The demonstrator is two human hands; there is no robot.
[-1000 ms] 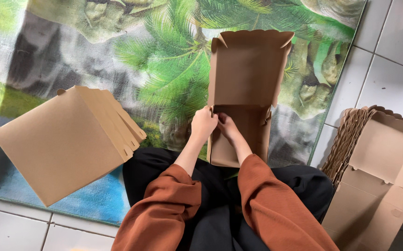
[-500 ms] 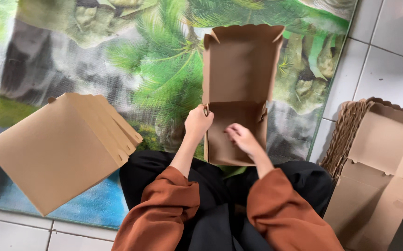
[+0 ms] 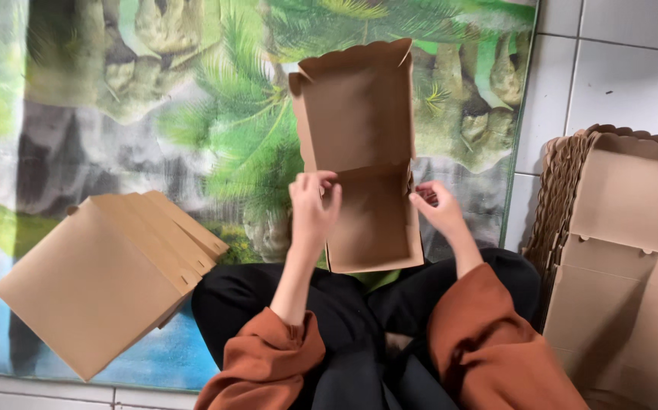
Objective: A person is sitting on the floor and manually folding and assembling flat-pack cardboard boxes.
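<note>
At the centre of the frame, a person's left hand [image 3: 312, 206] and right hand [image 3: 437, 210] pinch fingers onto opposite side walls of an open brown cardboard box [image 3: 361, 159], folded boxes [image 3: 109, 269] stacked lower left.

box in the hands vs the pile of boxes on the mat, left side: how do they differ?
The open box has its lid up and its inside showing; the closed boxes are shut flat. The open box is single, with the left hand and right hand at its sides; the closed boxes lie stacked, untouched. Both are plain brown cardboard.
</note>
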